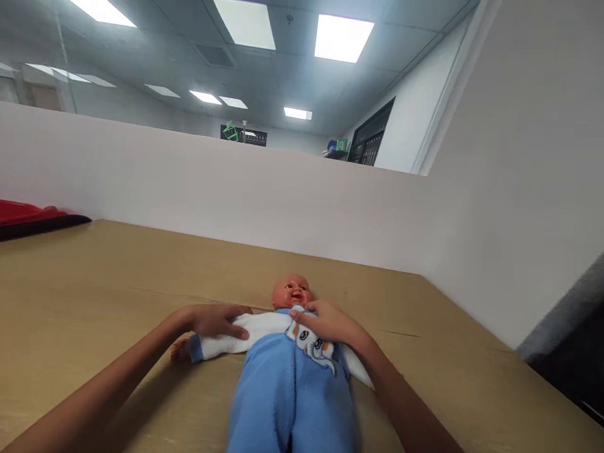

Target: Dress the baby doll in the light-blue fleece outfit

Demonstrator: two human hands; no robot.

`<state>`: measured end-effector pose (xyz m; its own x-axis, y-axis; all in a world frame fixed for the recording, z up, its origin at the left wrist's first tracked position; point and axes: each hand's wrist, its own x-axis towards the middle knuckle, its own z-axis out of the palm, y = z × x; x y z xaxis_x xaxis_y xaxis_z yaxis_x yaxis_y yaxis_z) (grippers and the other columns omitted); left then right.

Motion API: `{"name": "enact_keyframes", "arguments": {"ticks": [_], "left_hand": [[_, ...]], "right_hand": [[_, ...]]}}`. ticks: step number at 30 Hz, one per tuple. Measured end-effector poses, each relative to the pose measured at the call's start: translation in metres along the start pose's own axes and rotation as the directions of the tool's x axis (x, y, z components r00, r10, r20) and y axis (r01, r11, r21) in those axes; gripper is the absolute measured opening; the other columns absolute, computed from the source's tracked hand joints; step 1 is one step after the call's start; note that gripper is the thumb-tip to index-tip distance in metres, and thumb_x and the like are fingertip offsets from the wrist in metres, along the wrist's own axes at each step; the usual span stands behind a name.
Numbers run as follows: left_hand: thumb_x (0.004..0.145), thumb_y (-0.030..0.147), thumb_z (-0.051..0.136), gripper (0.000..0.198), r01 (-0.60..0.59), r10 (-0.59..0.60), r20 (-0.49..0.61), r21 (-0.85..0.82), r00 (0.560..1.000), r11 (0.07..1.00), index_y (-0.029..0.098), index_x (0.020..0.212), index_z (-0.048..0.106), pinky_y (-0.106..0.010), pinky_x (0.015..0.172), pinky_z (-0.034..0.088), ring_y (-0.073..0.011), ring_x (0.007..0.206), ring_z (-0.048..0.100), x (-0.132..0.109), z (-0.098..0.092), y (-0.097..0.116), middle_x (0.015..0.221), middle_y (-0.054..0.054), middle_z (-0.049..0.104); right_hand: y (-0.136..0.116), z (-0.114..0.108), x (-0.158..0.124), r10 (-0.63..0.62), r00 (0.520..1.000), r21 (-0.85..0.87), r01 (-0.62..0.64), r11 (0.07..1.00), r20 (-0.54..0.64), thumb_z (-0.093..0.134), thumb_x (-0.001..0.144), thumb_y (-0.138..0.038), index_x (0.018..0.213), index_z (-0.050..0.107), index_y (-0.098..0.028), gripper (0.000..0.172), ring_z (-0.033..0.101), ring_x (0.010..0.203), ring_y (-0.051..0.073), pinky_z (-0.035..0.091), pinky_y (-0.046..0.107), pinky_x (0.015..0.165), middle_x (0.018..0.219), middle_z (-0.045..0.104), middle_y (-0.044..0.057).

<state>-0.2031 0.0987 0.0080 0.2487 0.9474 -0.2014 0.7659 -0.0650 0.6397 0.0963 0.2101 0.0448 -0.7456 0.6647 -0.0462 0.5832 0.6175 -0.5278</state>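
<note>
A baby doll (293,293) lies face up on the brown table, its head pointing away from me. It wears a blue romper (283,384) with white sleeves and a cartoon animal face (313,343) on the chest. My left hand (218,321) is closed round the white sleeve (264,324) on the left, thumb in front and fingers along its upper edge. The doll's hand (180,350) sticks out past the blue cuff. My right hand (325,321) rests on the upper chest, its thumb and fingers closed at the romper's collar just below the chin. Its fingertips are partly hidden.
The brown tabletop (117,277) meets a low white wall (226,195) with glass above it. At the far left edge sits a red and black item (38,217). Another wall (509,207) rises on the right, with a dark area (576,352) beside the table's right edge.
</note>
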Motion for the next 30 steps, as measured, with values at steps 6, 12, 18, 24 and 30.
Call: {"name": "enact_keyframes", "arguments": {"ticks": [6,12,18,24,30], "left_hand": [[0.092,0.059,0.066,0.066,0.055,-0.055,0.012,-0.001,0.998,0.998,0.027,0.150,0.057,-0.041,0.112,0.046,-0.0347,0.136,0.061,0.002,-0.003,-0.007,0.151,-0.010,0.067],[0.102,0.037,0.045,0.041,-0.038,0.106,-0.243,0.271,0.964,0.962,0.021,0.134,0.065,-0.048,0.111,0.047,-0.0328,0.132,0.059,-0.004,0.006,0.056,0.141,-0.016,0.067],[0.104,0.038,0.051,0.028,-0.295,0.414,-0.276,0.384,0.867,0.875,0.026,0.123,0.067,-0.048,0.110,0.046,-0.0325,0.125,0.061,0.034,0.069,0.161,0.129,-0.012,0.070],[0.096,0.028,0.057,0.020,-0.195,0.318,-0.172,0.501,0.932,0.843,0.021,0.108,0.070,-0.055,0.096,0.049,-0.0380,0.108,0.070,0.088,0.106,0.167,0.112,-0.016,0.076],[0.091,0.036,0.062,0.016,-0.268,0.385,-0.171,0.469,0.907,0.841,0.025,0.095,0.072,-0.047,0.086,0.050,-0.0338,0.099,0.070,0.104,0.107,0.138,0.103,-0.011,0.076]], "right_hand": [[0.052,-0.018,-0.073,-0.199,0.956,0.371,0.108,0.922,0.217,0.065,0.096,-0.057,0.108,0.075,-0.023,0.038,0.068,0.091,0.022,0.052,0.032,0.082,0.101,0.075,0.003],[0.082,0.020,-0.109,-0.087,0.987,0.459,0.141,0.877,-0.137,0.063,0.098,-0.050,0.106,0.069,-0.023,0.029,0.068,0.097,0.023,0.053,0.035,0.091,0.102,0.072,0.004],[0.080,0.051,-0.105,-0.029,0.866,0.149,0.119,0.982,-0.499,0.060,0.100,-0.028,0.104,0.069,-0.022,0.012,0.063,0.086,0.021,0.047,0.033,0.082,0.090,0.069,0.002],[0.099,0.022,-0.121,-0.162,0.906,-0.073,0.145,0.987,-0.392,0.084,0.086,-0.035,0.128,0.067,-0.028,0.046,0.058,0.131,0.028,0.040,0.044,0.114,0.137,0.066,0.007],[0.142,-0.008,-0.136,-0.111,0.968,-0.004,0.113,0.994,-0.227,0.097,0.069,-0.038,0.150,0.051,-0.024,0.095,0.061,0.133,0.032,0.047,0.047,0.112,0.146,0.064,0.014]]}}
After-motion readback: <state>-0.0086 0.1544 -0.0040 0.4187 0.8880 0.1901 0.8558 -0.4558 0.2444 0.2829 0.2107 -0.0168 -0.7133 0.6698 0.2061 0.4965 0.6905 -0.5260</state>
